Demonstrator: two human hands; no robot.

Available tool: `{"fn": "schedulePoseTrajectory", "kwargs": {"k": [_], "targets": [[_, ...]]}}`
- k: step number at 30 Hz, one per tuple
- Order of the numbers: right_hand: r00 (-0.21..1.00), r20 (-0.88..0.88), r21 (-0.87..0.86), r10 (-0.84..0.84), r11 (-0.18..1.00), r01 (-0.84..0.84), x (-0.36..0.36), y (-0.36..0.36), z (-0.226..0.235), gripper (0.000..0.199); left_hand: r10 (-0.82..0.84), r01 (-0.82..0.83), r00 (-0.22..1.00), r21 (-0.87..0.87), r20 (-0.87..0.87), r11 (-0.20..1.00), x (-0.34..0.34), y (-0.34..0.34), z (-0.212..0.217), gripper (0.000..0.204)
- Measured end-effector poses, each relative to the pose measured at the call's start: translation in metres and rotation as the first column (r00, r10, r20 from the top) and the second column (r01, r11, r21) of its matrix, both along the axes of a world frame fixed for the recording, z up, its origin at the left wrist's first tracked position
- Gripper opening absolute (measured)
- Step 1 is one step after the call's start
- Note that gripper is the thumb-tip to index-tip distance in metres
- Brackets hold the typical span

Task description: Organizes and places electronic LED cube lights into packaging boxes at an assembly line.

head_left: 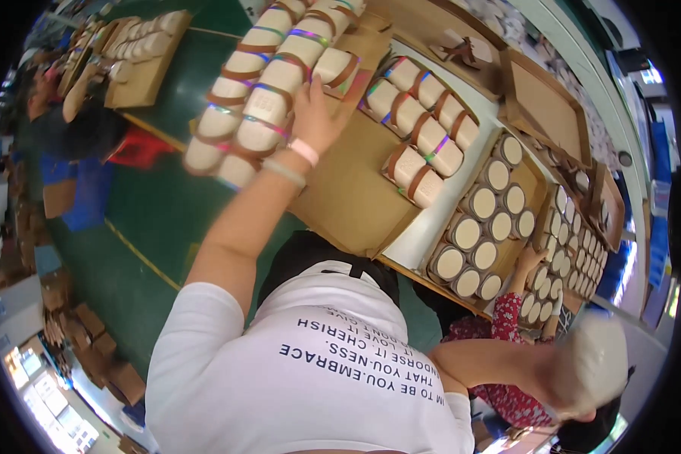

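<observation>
My left hand (317, 113), wearing a pale pink wristband, reaches forward with its fingers closed against a cream rounded case (336, 68) that has a brown band. This case lies beside two long rows of similar cream cases (263, 121), wrapped with brown straps and shiny iridescent strips. My right arm stretches out to the right. At its end, my right hand (554, 373) is blurred and partly covered by a cream rounded object (594, 362) that it appears to hold; its fingers are not distinct.
More banded cases (429, 125) lie in an open cardboard box (348, 197). Right of it, a tray (471, 304) carries round cream-topped jars (483, 203). A co-worker in a red floral top (508, 312) reaches over further jars. Another person (79, 125) works at the far left.
</observation>
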State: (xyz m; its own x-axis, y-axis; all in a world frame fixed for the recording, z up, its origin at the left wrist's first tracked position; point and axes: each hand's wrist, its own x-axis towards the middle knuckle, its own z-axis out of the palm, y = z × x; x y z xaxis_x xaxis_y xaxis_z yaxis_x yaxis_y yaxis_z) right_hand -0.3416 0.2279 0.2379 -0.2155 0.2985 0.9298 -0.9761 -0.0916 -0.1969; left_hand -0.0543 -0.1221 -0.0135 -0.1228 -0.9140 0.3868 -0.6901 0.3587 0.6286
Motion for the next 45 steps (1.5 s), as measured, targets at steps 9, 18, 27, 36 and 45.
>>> {"fn": "schedulePoseTrajectory", "kwargs": {"k": [9,18,27,36,45], "targets": [[0.943,0.159,0.811,-0.293,0.583,0.044,0.052,0.043,-0.044,0.099,-0.006,-0.007,0.895,0.026,0.446,1.0,-0.023,-0.058,0.017,0.069],[0.428,0.889,0.457,-0.163,0.368,-0.81,0.038,0.033,-0.172,0.109,0.068,0.714,0.248,0.23,-0.966,0.661,-0.041,0.059,0.103,0.058],[-0.205,0.963,-0.269,0.178,0.722,-0.637,-0.226,-0.13,-0.235,0.031,0.655,0.862,-0.438,-0.08,-0.616,0.501,-0.096,0.153,0.102,0.058],[0.976,0.035,0.905,-0.216,-0.407,-0.123,-0.357,-0.184,-0.28,0.105,0.636,0.702,-0.352,0.256,-0.687,0.665,-0.089,0.177,0.101,0.06],[0.969,-0.093,0.908,-0.228,-0.419,-0.011,-0.283,-0.209,-0.244,0.096,0.801,0.465,-0.112,0.681,-0.588,0.565,-0.055,0.236,0.092,0.048]]}}
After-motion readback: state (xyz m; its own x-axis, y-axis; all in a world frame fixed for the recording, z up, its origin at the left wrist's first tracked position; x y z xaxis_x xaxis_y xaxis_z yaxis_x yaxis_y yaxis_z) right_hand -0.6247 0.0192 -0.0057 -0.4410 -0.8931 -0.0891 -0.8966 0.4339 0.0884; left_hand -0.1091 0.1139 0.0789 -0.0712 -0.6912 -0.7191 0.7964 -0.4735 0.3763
